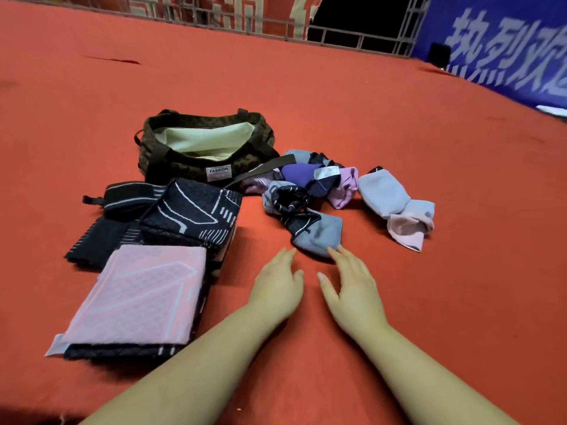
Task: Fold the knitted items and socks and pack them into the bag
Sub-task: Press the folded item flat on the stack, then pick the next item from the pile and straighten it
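A dark camouflage bag point(171, 162) stands open on the red carpet, showing a pale green lining. In front of it lie a folded pink knit point(141, 296) and a folded black patterned knit point(193, 210) on darker pieces. Right of the bag is a heap of socks point(319, 179) in purple, grey and black. A grey and black sock point(316, 233) lies nearest me. A pale blue and pink sock point(395, 207) lies apart at the right. My left hand point(277, 286) and my right hand point(352, 286) stretch forward with straight fingers, fingertips just short of the grey sock, holding nothing.
The red carpet point(429, 302) stretches all round. A metal railing point(337, 32) and a blue banner with white characters point(506, 47) line the far edge. A small black striped pouch point(129, 199) lies left of the black knit.
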`<state>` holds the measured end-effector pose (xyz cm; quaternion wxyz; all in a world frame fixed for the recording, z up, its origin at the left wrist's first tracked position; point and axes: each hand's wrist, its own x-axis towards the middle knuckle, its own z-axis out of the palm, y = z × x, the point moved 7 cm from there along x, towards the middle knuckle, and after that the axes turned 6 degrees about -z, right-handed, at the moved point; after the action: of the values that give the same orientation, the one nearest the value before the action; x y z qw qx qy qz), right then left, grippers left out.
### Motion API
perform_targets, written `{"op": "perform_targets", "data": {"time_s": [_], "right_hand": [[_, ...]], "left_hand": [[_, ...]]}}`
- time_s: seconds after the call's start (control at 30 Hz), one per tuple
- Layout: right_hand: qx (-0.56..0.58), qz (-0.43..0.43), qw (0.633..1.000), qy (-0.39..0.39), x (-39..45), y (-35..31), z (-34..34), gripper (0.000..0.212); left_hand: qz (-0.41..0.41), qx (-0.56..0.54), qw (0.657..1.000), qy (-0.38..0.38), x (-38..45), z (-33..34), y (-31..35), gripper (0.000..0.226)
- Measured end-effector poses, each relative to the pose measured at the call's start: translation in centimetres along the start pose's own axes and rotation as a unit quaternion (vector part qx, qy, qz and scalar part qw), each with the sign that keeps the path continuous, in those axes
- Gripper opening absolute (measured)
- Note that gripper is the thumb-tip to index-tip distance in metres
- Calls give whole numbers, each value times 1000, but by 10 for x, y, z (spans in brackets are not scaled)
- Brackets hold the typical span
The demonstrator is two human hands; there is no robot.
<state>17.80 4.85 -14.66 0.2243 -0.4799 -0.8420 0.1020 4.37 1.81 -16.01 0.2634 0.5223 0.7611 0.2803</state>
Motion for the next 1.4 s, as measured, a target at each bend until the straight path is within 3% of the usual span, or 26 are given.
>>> {"op": "perform_targets", "data": {"time_s": [0.17,0.3,0.43,0.63,0.73,0.83,0.93,1.03,1.1,1.17,1.23,1.4], "right_hand": [[5,-24,1000,-1,45,9,8,64],[-51,-56,992,-100,63,19,27,52],[-87,-96,985,-113,62,17,23,40],[-64,-112,985,-118,17,10,12,40],[-25,-92,989,-112,-23,4,5,50],[-34,-108,992,-55,-65,-11,-6,43],[-27,-104,994,-32,-105,-28,-13,40],[3,-107,994,-28,-139,-40,-14,44],[11,-100,995,-16,-151,-42,-14,46],[29,-76,996,-28,-155,-45,-13,63],[56,-47,997,-33,-151,-46,-14,81],[66,-27,997,32,-133,-61,-22,71]], "left_hand": [[8,-50,997,53,38,13,14,58],[6,21,992,123,47,13,7,45],[42,81,983,159,38,13,8,37],[91,131,980,121,-5,9,12,28],[122,155,975,102,-48,9,10,27],[138,157,975,76,-90,8,5,31],[92,91,991,33,-120,-2,-4,36],[64,1,994,83,-139,-25,-21,19],[81,50,988,120,-140,-31,-31,41],[79,101,986,105,-135,-27,-39,66],[79,115,988,73,-129,-24,-38,77],[129,74,989,2,-116,-17,-27,60]]}}
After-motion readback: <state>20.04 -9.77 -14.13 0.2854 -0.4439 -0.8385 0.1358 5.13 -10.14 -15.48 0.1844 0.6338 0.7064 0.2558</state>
